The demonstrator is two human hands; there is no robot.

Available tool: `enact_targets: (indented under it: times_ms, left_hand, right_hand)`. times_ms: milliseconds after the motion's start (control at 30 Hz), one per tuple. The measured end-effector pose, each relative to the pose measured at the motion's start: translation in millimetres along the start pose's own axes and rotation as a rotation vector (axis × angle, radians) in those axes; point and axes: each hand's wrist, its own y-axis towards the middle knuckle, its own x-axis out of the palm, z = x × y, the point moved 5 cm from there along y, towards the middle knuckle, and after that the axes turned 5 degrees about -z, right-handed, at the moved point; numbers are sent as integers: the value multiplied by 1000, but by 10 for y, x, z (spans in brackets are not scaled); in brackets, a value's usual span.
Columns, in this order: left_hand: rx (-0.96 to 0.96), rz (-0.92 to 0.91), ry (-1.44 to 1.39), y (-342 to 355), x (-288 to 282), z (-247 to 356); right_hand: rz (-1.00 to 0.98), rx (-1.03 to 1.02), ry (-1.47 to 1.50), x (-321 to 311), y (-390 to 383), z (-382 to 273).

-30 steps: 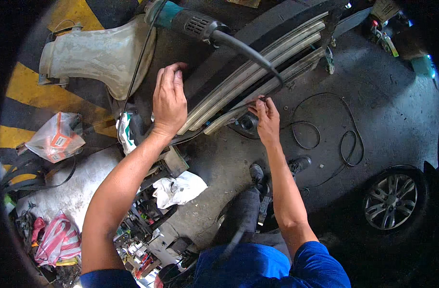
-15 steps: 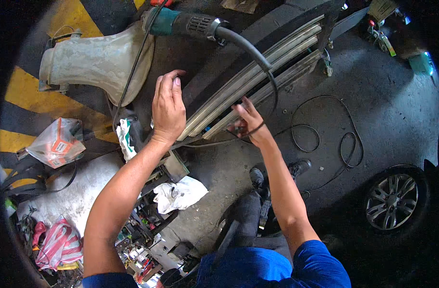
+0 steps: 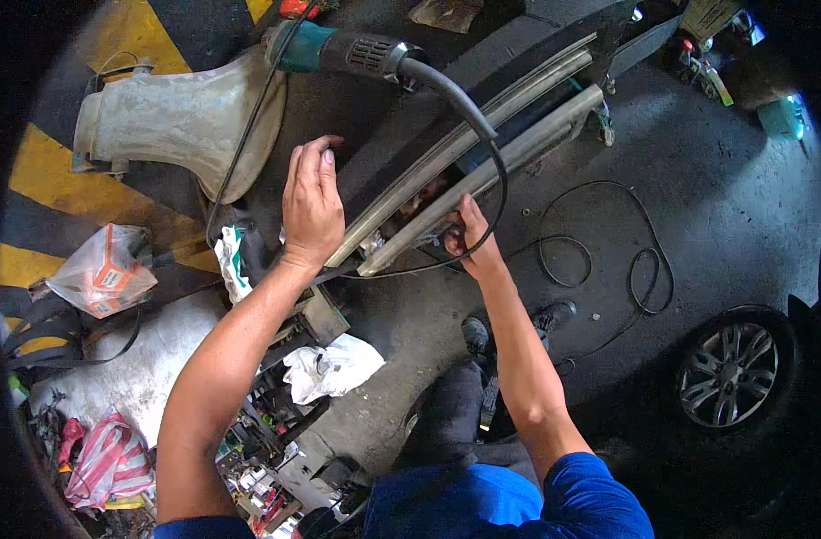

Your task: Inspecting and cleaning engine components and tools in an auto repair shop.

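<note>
I see my right hand (image 3: 464,235) clenched on the black cable (image 3: 482,135) at the near end of the 2 metal rails (image 3: 482,148) – long axis running up-right – my left hand (image 3: 310,202) released, hovering left.

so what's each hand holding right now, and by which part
The right hand grips the grinder's black cable at its low loop. The left hand is open above the metal bars, holding nothing.
</note>
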Motion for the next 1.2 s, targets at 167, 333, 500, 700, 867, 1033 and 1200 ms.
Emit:
enact_targets:
  times_ms: [167,333,500,700,867,1033,1200]
  left_hand:
    - [-1,6,-10,9,-17,9]
    - [29,22,-26,25,-22,0]
    - [12,28,-25,-2,3,-25]
    - [-6,23,-38,1,18,-29]
    - [-12,15,-38,4,21,-22]
    - [7,17,-38,-14,2,-31]
    - [-2,7,-32,1,-3,-16]
  right_hand:
    - [24,12,96,-248,-474,66]
    - [-24,28,71,-406,-897,132]
    - [7,21,83,-504,-1181,193]
    - [47,44,87,-583,-1241,182]
    - [68,7,47,-573,-1248,147]
    - [447,-306,-372,-330,-1410,-40]
    - [688,-807,-1033,232,-1394,-551]
